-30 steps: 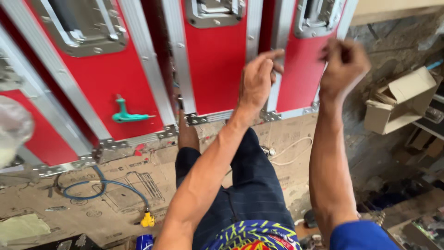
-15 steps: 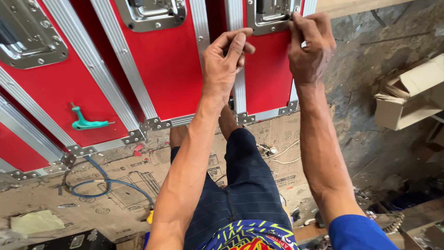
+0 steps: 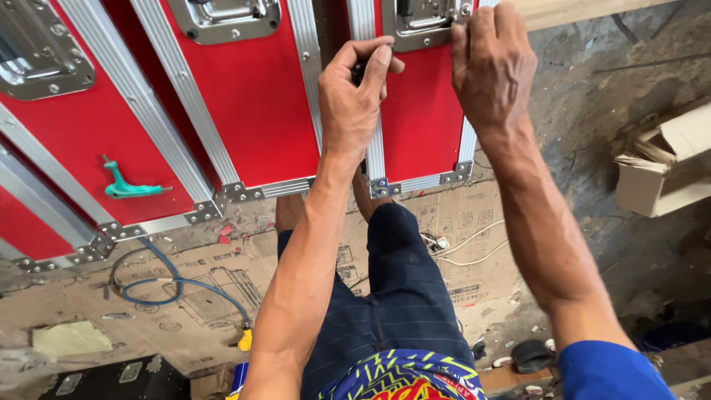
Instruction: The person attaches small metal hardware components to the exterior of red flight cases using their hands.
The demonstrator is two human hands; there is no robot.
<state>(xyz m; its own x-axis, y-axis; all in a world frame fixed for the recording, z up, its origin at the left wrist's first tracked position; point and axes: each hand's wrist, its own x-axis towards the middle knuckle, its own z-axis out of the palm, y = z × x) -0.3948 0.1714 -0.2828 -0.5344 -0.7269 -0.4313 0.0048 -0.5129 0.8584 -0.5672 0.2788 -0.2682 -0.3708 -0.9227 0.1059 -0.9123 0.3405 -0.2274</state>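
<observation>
Both my hands are up on the narrow red case. Left hand is curled narrow, pinching a small dark part at the case's left aluminium edge. Right hand presses fingers on the recessed metal latch above; grip unclear. Risk: the pinched part slips and drops onto the cardboard below.

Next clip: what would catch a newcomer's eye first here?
Bright red cases with silver metal edging fill the upper left. At the top centre the left hand pinches a small dark part at a case edge, and the right hand rests by a recessed metal latch. A teal tool lies on a case at left.
</observation>
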